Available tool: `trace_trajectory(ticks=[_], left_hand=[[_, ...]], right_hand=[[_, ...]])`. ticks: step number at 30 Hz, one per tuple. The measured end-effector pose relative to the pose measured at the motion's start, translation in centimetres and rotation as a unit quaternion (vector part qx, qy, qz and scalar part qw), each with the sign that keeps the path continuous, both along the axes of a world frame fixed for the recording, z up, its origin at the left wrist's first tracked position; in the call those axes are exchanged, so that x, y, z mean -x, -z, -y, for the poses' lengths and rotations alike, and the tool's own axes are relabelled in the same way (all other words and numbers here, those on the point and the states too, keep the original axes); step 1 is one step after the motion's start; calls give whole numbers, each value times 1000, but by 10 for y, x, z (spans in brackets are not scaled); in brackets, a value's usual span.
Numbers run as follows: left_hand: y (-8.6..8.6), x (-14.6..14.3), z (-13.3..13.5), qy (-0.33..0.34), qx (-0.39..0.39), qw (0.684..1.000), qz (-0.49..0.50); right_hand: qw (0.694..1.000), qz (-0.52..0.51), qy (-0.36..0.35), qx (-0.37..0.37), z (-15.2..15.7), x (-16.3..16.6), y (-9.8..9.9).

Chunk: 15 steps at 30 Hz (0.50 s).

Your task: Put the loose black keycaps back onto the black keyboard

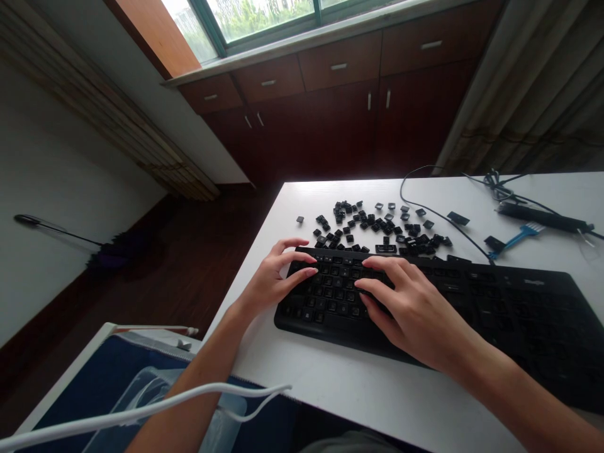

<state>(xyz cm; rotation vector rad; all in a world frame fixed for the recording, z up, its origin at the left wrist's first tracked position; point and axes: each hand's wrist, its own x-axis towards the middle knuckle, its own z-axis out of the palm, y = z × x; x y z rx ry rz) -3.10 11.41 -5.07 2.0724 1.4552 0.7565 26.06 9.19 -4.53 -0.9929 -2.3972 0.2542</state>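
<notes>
A black keyboard (340, 322) lies at a slant across the white table, many of its left-hand key places showing bare sockets. My left hand (271, 277) rests at its upper left corner, thumb and fingers apart, with nothing visible between them. Over the middle keys is my right hand (406, 302), palm down, its fingers slightly bent and spread, the tips touching or just above the keys. Behind the keyboard several loose black keycaps (372, 221) are scattered, some upside down. One wider keycap (385, 249) sits close to the keyboard's back edge.
A blue brush (519, 239) and a long black object (542, 217) with a cord lie at the right. A thin black cable (438, 214) loops behind the keyboard. The white table's (264, 358) left edge runs under my left forearm. A white cable (141, 412) crosses the lower left.
</notes>
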Motion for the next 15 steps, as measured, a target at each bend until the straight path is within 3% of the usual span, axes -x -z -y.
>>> trace_trajectory(ticks=[15], left_hand=[[-10, 0, -1, 29, -27, 998, -40]], right_hand=[[1000, 6, -2, -2, 1, 0, -2]])
